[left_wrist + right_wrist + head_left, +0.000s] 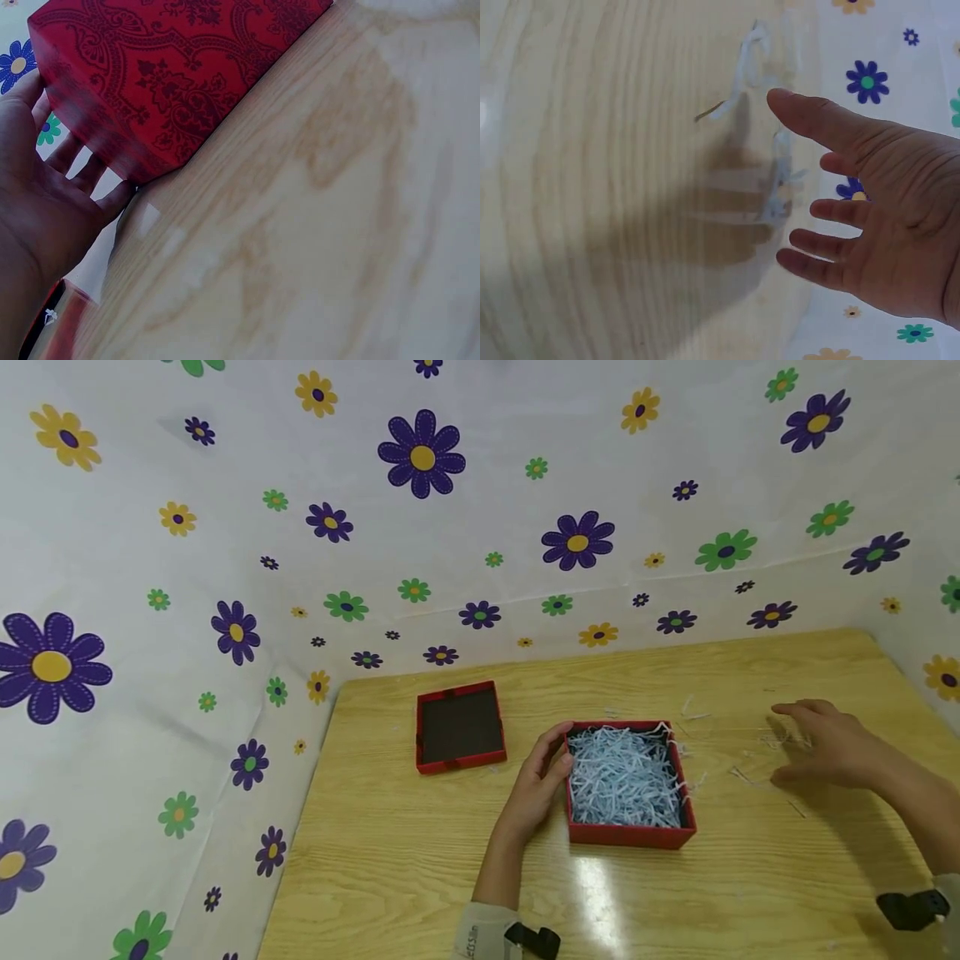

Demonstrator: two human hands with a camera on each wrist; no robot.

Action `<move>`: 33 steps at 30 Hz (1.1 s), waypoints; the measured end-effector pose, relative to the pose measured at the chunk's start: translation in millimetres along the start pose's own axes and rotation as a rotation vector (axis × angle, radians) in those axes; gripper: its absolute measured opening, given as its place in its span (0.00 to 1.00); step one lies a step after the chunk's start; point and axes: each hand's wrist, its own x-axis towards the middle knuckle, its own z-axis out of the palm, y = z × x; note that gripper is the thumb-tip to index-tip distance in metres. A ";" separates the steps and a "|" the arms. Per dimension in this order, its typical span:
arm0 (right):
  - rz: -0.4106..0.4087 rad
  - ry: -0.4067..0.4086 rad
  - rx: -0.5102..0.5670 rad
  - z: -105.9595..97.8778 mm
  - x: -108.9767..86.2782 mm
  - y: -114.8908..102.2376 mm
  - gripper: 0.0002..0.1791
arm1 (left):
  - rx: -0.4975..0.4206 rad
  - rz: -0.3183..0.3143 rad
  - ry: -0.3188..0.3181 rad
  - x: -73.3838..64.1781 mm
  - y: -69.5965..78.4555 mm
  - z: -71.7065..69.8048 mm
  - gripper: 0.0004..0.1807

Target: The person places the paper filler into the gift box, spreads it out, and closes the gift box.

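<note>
A red box (630, 836) with a dark red floral pattern (187, 82) stands on the table, filled with pale blue shredded paper (624, 777). My left hand (536, 789) rests against its left side, the fingertips touching the outer wall and the thumb at the rim. In the left wrist view the fingers of that hand (56, 195) lie along the patterned wall. To the right of the box, my right hand (836, 747) hovers over loose paper strips (780, 741), its fingers spread and holding nothing. Below the right hand (870, 217) its shadow falls on the wood.
A red lid (459, 766) with a black inside lies upturned left of the box. More stray strips (697, 714) lie behind and right of the box. A white sheet with flowers (487, 527) hangs behind and beside the wooden table (390, 860).
</note>
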 end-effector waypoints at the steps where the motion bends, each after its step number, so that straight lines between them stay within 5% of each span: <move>1: 0.006 -0.004 0.005 0.7 -0.6 3.0 0.61 | -0.002 0.001 0.001 -0.1 0.6 -0.2 0.26; 7: 0.005 -0.021 0.024 8.5 3.8 1.5 0.61 | 0.001 0.007 0.001 0.5 3.2 -0.5 0.26; 14: -0.085 -0.027 0.063 23.7 21.0 -27.6 0.59 | 0.003 0.007 0.002 -0.2 2.6 -1.1 0.26; 24: -0.142 -0.017 -0.006 42.8 44.6 -61.5 0.62 | 0.005 0.005 0.005 -1.3 2.1 -0.2 0.26; 33: -0.199 0.041 -0.026 50.8 53.2 -79.3 0.54 | -0.005 0.004 0.000 -1.1 2.1 0.0 0.26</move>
